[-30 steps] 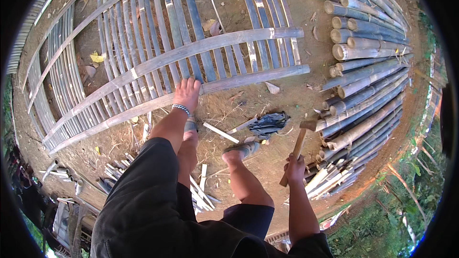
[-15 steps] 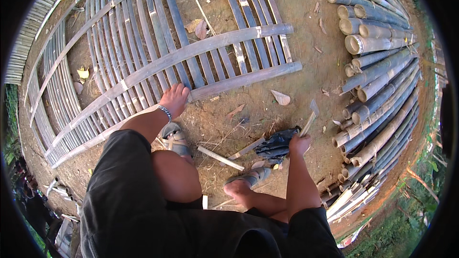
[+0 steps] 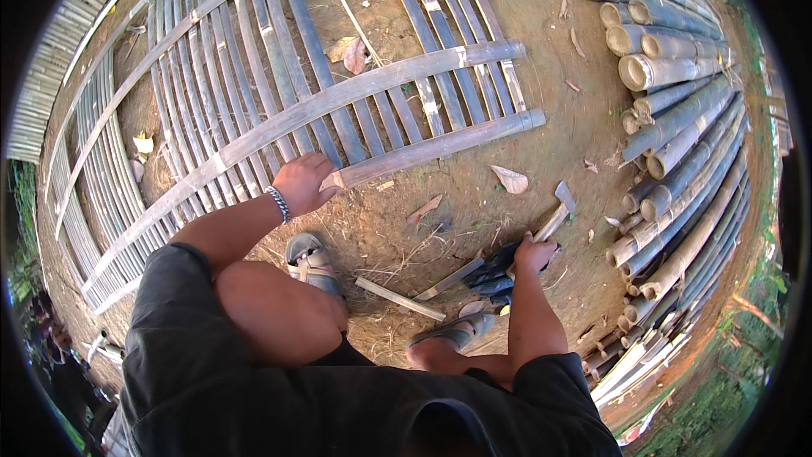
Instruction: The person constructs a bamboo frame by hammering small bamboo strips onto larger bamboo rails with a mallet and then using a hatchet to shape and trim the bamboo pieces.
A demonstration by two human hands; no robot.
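Observation:
A bamboo lattice of split slats and crosspieces lies on the ground at the upper left. My left hand (image 3: 303,179), with a chain bracelet on its wrist, is closed over the near bamboo pole (image 3: 440,145) of this lattice. My right hand (image 3: 534,254) grips the wooden handle of a hatchet (image 3: 551,222), its grey head pointing up and away from me, low over the soil. Beneath and beside that hand lies a crumpled dark plastic bag (image 3: 492,275), partly covered by the hand and forearm.
Stacked bamboo poles (image 3: 677,72) line the right side. A pale bamboo strip (image 3: 399,298) and a darker strip (image 3: 448,279) lie between my sandalled feet. Dry leaves (image 3: 509,179) are scattered on the dirt. Another slatted bamboo panel (image 3: 59,59) stands at the far left.
My left hand has shifted slightly left and down on the pole, its fingers more curled. My right hand has moved slightly right with the hatchet. The view has shifted a little.

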